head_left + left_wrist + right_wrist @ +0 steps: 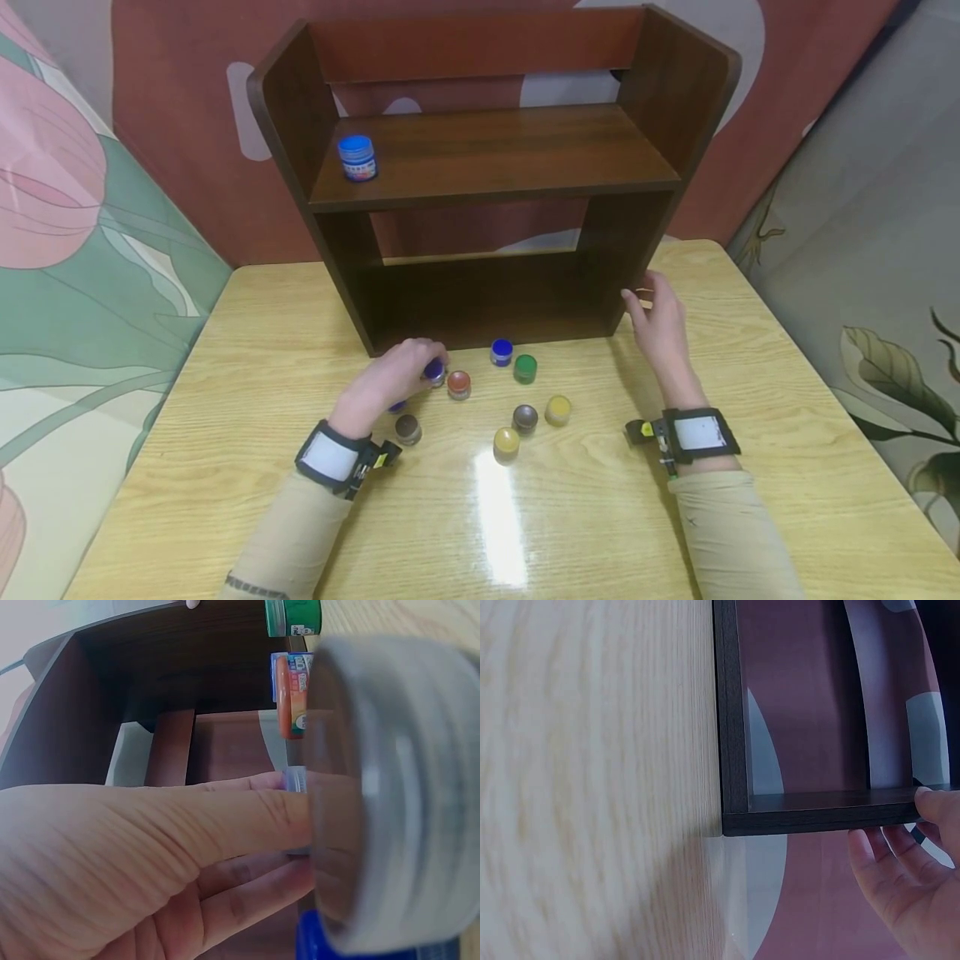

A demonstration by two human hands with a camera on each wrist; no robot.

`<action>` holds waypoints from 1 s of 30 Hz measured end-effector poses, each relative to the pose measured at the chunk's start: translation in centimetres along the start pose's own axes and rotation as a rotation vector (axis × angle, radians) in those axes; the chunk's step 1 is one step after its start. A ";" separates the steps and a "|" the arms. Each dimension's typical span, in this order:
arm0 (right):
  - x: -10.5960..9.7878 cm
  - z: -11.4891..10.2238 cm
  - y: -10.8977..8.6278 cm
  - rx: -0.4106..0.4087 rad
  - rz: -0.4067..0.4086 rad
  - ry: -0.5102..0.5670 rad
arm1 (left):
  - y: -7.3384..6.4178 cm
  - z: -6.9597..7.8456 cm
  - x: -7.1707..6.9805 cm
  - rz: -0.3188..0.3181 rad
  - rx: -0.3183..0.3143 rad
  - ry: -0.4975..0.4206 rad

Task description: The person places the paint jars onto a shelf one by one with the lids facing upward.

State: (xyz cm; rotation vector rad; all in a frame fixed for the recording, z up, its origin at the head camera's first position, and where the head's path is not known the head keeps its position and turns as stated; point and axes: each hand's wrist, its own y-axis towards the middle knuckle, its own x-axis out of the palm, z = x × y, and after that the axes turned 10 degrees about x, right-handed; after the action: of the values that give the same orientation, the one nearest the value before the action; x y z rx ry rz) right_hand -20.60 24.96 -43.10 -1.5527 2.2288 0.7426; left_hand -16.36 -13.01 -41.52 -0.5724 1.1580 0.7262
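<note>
Pinching a small round blue-lidded jar [434,372] in the left hand [392,377], in front of the open lower compartment [480,304] of the dark brown wooden shelf [510,152]; gripping its right side panel [817,815] with the right hand [663,329]. Hemmed in rightward by a round red-lidded jar [459,383].

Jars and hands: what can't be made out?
Head: print on the topmost blue jar, too small.
Head: most of another blue-lidded jar, hidden by the left hand.
Left wrist: most of the held jar, hidden by that hand and the blurred brown-lidded jar, itself cut off at right.
Right wrist: part of the right hand gripping the wooden shelf, past the right edge.
</note>
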 end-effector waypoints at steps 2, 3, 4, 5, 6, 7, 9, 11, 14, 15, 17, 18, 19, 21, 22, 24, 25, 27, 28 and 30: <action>0.0 0.0 0.0 0.000 -0.001 -0.001 | 0.0 0.0 0.1 -0.004 -0.007 -0.001; 0.0 0.0 0.0 -0.001 -0.002 0.000 | 0.0 -0.1 0.1 -0.006 -0.013 -0.001; 0.0 -0.1 0.0 -0.002 -0.003 0.000 | 0.1 -0.1 0.1 -0.008 -0.018 -0.003; 0.0 0.0 0.0 -0.002 -0.003 0.000 | 0.1 -0.1 0.1 -0.008 -0.021 -0.003; 0.0 0.0 0.0 -0.002 -0.003 0.001 | 0.1 -0.1 0.1 -0.008 -0.022 -0.001; 0.0 0.0 0.0 -0.002 -0.003 0.002 | 0.1 0.0 0.1 -0.010 -0.029 -0.005; 0.0 0.1 0.0 -0.003 -0.002 0.004 | 0.1 0.0 0.1 -0.009 -0.040 -0.022; 0.1 0.2 0.1 -0.003 0.000 0.004 | 0.1 0.0 0.1 -0.002 -0.047 -0.038; 0.1 0.2 0.1 -0.003 0.000 0.004 | 0.2 0.0 0.2 0.023 -0.058 -0.061; 0.1 0.1 0.1 -0.003 0.000 0.003 | 0.2 0.0 0.2 0.031 -0.061 -0.063; 0.0 0.1 0.0 -0.004 -0.001 0.002 | 0.2 0.0 0.2 0.046 -0.058 -0.058; 0.0 0.1 0.0 -0.004 -0.002 0.002 | 0.2 -0.1 0.2 0.051 -0.058 -0.057; 0.0 0.0 0.0 -0.004 -0.002 0.003 | 0.2 -0.1 0.2 0.055 -0.055 -0.052; 0.0 0.0 0.0 -0.005 -0.002 0.003 | 0.2 0.0 0.2 0.058 -0.049 -0.043; 0.0 0.0 0.0 -0.005 0.000 0.003 | 0.1 0.0 0.2 0.057 -0.046 -0.037; 0.0 0.0 0.0 -0.006 0.003 0.002 | 0.2 0.0 0.3 0.052 -0.049 -0.033; 0.0 0.0 0.0 -0.007 0.005 0.001 | 0.2 0.0 0.3 0.047 -0.051 -0.031; 0.0 0.1 0.0 -0.008 0.008 0.001 | 0.2 0.0 0.4 0.033 -0.060 -0.031; 0.1 0.1 0.1 -0.009 0.010 0.002 | 0.2 0.0 0.4 0.027 -0.065 -0.031; 0.1 0.1 0.1 -0.009 0.012 0.007 | 0.2 0.0 0.4 0.019 -0.072 -0.036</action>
State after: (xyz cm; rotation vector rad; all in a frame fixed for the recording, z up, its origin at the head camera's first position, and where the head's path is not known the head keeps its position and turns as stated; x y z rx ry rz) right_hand -20.69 25.01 -43.23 -1.5493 2.2445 0.7532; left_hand -16.45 -12.76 -41.90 -0.6066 1.1090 0.7939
